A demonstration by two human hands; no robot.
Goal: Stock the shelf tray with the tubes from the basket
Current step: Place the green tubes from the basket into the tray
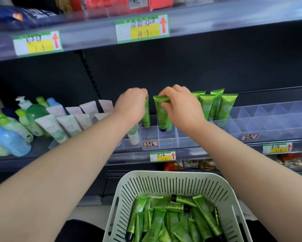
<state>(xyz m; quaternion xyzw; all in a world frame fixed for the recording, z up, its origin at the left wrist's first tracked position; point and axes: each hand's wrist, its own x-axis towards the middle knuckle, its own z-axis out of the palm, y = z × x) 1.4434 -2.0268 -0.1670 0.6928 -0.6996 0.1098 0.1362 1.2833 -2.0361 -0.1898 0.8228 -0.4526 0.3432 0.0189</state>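
Note:
A clear divided shelf tray [166, 138] runs along the middle shelf. My left hand [132, 103] grips the top of a green tube [146, 116] standing cap-down in a tray slot. My right hand [179, 105] pinches the crimped top of a second green tube [161, 116], also upright with its black cap low in the adjoining slot. Several green tubes [216, 105] stand in slots to the right. A white slotted basket [173, 186] below holds several loose green tubes [174, 219].
White and lilac tubes [73, 119] and green and blue bottles [12, 133] fill the shelf to the left. Vacant clear compartments [272, 116] extend to the right. An upper shelf edge with price tags [142, 28] overhangs. Snack packets [190, 164] lie on the shelf below.

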